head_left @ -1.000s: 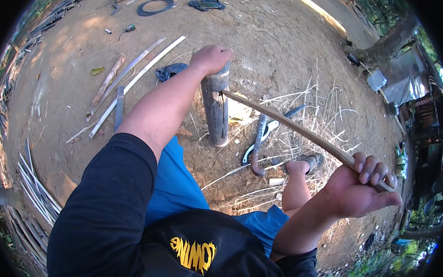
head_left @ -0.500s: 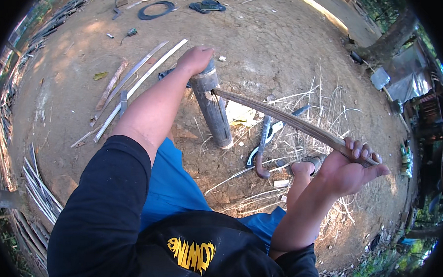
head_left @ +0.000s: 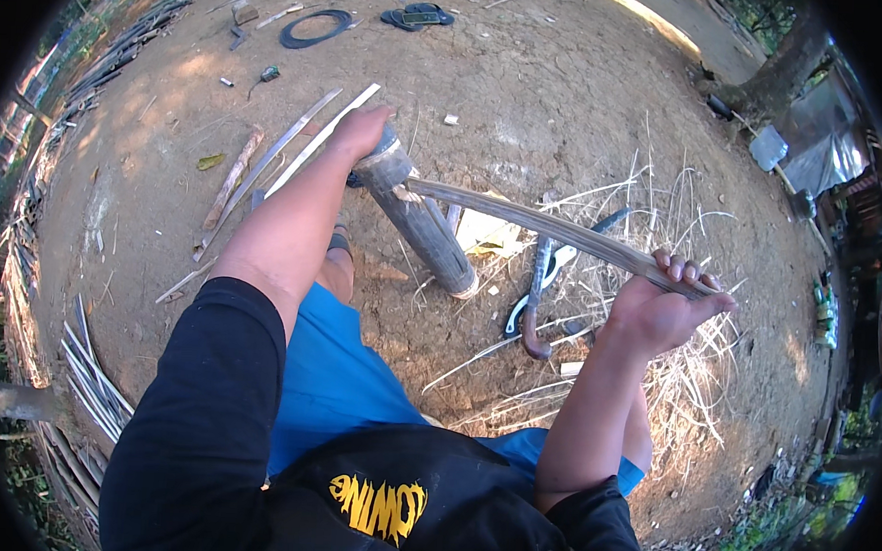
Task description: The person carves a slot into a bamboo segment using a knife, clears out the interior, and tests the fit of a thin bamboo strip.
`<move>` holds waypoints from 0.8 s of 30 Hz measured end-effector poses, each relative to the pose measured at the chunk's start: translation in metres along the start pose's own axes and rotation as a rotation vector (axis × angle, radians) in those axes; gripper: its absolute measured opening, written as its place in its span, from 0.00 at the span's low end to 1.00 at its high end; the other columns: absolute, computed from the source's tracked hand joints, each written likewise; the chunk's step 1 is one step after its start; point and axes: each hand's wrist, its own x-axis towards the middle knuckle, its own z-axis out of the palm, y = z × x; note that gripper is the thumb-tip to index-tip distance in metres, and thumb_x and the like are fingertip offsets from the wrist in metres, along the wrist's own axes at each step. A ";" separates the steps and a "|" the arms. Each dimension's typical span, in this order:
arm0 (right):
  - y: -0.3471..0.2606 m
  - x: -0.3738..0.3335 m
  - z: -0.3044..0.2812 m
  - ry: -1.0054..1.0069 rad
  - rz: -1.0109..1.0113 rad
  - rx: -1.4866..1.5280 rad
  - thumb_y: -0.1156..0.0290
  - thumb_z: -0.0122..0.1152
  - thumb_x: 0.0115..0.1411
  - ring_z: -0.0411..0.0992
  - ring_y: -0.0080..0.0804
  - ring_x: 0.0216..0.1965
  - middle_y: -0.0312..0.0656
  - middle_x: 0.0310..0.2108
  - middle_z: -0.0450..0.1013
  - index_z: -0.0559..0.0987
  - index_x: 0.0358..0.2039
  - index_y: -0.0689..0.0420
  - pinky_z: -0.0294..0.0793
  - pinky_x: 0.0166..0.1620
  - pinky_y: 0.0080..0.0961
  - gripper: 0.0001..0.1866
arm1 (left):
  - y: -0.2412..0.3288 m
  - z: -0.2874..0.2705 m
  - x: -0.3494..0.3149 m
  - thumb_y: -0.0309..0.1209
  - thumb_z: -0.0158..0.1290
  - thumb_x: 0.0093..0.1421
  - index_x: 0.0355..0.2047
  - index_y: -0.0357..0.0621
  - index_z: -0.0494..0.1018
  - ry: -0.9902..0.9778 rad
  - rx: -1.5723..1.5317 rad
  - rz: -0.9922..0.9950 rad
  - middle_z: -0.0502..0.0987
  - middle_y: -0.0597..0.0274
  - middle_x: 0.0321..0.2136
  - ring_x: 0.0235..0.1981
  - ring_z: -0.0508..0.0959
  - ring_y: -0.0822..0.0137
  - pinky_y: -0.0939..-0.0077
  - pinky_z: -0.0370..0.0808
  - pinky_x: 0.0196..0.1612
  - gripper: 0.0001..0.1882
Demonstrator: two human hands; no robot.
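My left hand (head_left: 361, 132) grips the top end of a thick dark bamboo post (head_left: 422, 225) that leans on the dirt. A long flat bamboo strip (head_left: 543, 227) runs from the post's top to the right, and my right hand (head_left: 665, 305) is closed around its far end. Below the strip a curved knife with a dark handle (head_left: 537, 291) lies on the ground among thin shavings (head_left: 663, 217). My knees in blue shorts (head_left: 341, 370) show below the arms.
Split bamboo slats (head_left: 267, 162) lie on the dirt at left. A black rubber ring (head_left: 316, 28) and dark sandals (head_left: 417, 17) lie at the top. Bundled strips (head_left: 92, 377) sit at lower left. A tree trunk (head_left: 781, 74) and tarp stand at upper right.
The post's top has swung left and away, so it leans more. My left hand moved with it. My right hand has slid along the strip, toward the post.
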 end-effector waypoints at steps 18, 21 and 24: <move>0.021 -0.001 0.079 -0.508 0.031 -0.095 0.41 0.51 0.70 0.69 0.31 0.28 0.39 0.26 0.70 0.72 0.38 0.49 0.72 0.37 0.37 0.22 | 0.079 0.000 -0.030 0.54 0.49 0.60 0.51 0.56 0.82 -0.100 0.008 0.135 0.79 0.53 0.54 0.56 0.77 0.49 0.57 0.73 0.59 0.26; 0.019 0.003 0.110 -0.617 -0.020 -0.155 0.45 0.52 0.72 0.69 0.30 0.25 0.41 0.25 0.70 0.73 0.36 0.52 0.73 0.33 0.35 0.21 | 0.094 0.006 -0.036 0.54 0.50 0.60 0.53 0.54 0.81 -0.085 0.067 0.197 0.79 0.51 0.54 0.56 0.77 0.50 0.58 0.73 0.60 0.28; 0.020 -0.010 0.136 -0.722 -0.081 -0.174 0.52 0.50 0.75 0.69 0.27 0.24 0.40 0.23 0.70 0.72 0.32 0.56 0.71 0.30 0.30 0.21 | 0.109 0.010 -0.040 0.52 0.50 0.59 0.53 0.53 0.81 -0.093 0.111 0.264 0.80 0.51 0.53 0.56 0.77 0.50 0.57 0.73 0.60 0.28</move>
